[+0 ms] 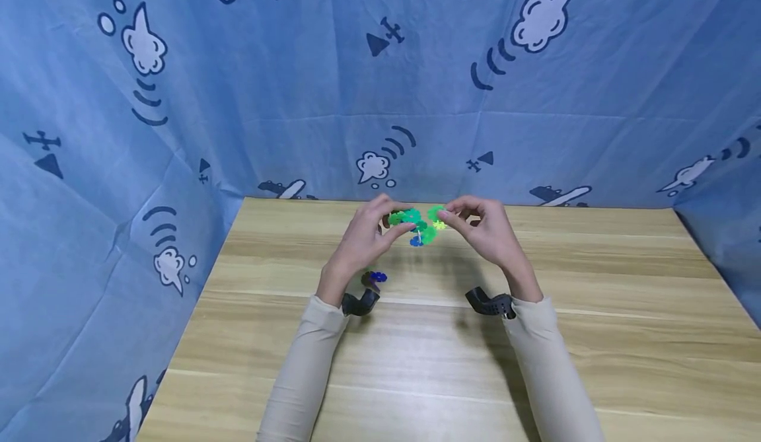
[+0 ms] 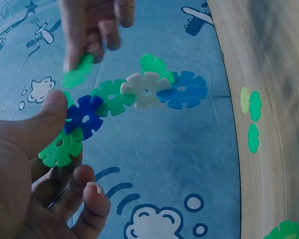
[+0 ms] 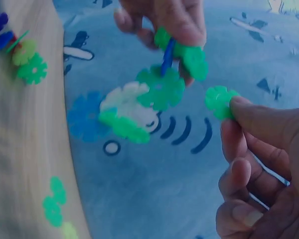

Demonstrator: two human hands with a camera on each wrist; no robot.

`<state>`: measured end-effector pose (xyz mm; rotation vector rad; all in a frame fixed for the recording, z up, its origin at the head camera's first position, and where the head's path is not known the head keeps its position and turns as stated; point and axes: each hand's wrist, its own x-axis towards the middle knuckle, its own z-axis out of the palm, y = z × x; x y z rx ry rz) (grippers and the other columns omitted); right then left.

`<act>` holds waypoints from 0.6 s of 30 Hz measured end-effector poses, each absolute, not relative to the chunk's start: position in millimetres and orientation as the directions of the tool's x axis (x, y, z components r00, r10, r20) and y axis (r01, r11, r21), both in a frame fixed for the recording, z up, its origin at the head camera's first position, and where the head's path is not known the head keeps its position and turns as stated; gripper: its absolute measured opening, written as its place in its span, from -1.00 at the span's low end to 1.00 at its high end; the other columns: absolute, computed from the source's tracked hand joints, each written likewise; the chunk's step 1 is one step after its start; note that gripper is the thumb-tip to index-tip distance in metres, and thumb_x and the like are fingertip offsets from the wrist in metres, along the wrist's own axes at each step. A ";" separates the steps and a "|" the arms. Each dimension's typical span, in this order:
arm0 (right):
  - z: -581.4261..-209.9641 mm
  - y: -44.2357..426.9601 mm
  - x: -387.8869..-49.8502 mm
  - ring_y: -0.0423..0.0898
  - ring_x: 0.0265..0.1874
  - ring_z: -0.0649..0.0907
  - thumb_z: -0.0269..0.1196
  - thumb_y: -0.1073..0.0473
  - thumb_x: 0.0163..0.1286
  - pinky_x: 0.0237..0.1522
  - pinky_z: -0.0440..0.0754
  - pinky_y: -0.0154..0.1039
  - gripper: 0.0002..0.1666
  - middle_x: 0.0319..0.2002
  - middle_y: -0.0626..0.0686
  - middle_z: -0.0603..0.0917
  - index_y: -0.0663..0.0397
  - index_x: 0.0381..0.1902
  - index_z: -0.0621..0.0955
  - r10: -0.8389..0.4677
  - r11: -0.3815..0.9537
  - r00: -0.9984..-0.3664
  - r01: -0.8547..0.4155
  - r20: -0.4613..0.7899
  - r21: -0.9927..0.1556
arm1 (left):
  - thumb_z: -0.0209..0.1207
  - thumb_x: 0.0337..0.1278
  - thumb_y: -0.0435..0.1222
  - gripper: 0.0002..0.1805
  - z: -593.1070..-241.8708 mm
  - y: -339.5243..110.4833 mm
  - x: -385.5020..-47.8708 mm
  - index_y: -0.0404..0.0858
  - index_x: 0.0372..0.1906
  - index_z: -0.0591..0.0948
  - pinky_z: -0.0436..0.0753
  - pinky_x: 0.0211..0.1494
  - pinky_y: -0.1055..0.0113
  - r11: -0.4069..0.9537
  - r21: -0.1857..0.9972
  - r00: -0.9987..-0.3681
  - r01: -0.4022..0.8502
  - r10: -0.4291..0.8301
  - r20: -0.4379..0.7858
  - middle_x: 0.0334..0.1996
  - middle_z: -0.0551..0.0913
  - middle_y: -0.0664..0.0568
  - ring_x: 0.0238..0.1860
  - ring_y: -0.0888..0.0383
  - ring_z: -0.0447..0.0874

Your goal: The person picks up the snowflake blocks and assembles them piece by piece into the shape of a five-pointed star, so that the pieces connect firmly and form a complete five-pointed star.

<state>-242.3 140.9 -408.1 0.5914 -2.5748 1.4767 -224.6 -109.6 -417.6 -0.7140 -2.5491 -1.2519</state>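
From my distant station I watched a left hand grip one end of a chain of flower-shaped discs above the far side of a wooden table; a right hand pinched a green disc between thumb and forefinger, just right of the chain's gripped end and apart from it. The free end, with its white disc and light-blue disc, hung out with no support that I could see; a hard push at the gripped end could, I judged, have twisted it loose and dropped a disc. The right hand's pinch caught only the green disc's rim; a slot pressed out of line could have sprung it from the fingertips. A yellow piece and green pieces lay on the far side; a falling disc could have knocked them; a small pile of discs sat nearer, where the lowered left hand could have scattered it.
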 end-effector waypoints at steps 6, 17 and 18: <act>-402.6 133.3 -238.3 -0.13 -0.45 0.62 0.40 0.05 0.45 -0.48 0.53 -0.30 -0.84 -0.41 0.04 0.77 0.00 -0.23 0.78 -0.306 0.476 -0.890 -0.451 0.338 -0.755 | 0.30 0.42 -0.13 -0.65 -417.4 -110.2 -224.0 -0.14 0.19 0.71 0.54 -0.20 0.38 0.505 0.698 -0.861 0.507 0.324 0.392 -0.17 0.56 0.09 -0.23 0.11 0.51; -404.5 129.4 -237.9 -0.13 -0.47 0.60 0.41 0.10 0.43 -0.47 0.55 -0.29 -0.86 -0.39 0.13 0.79 0.06 -0.24 0.78 -0.297 0.466 -0.878 -0.476 0.376 -0.746 | 0.31 0.40 -0.12 -0.61 -415.8 -108.4 -223.8 -0.15 0.22 0.70 0.57 -0.21 0.41 0.480 0.713 -0.857 0.512 0.348 0.381 -0.05 0.59 0.07 -0.13 0.08 0.55; -404.0 129.1 -237.4 -0.13 -0.47 0.60 0.41 0.11 0.43 -0.46 0.55 -0.30 -0.86 -0.39 0.12 0.79 0.07 -0.24 0.78 -0.295 0.467 -0.877 -0.478 0.379 -0.744 | 0.31 0.41 -0.11 -0.62 -415.8 -108.0 -223.8 -0.13 0.22 0.70 0.60 -0.20 0.40 0.474 0.719 -0.859 0.508 0.346 0.378 -0.03 0.60 0.07 -0.11 0.12 0.55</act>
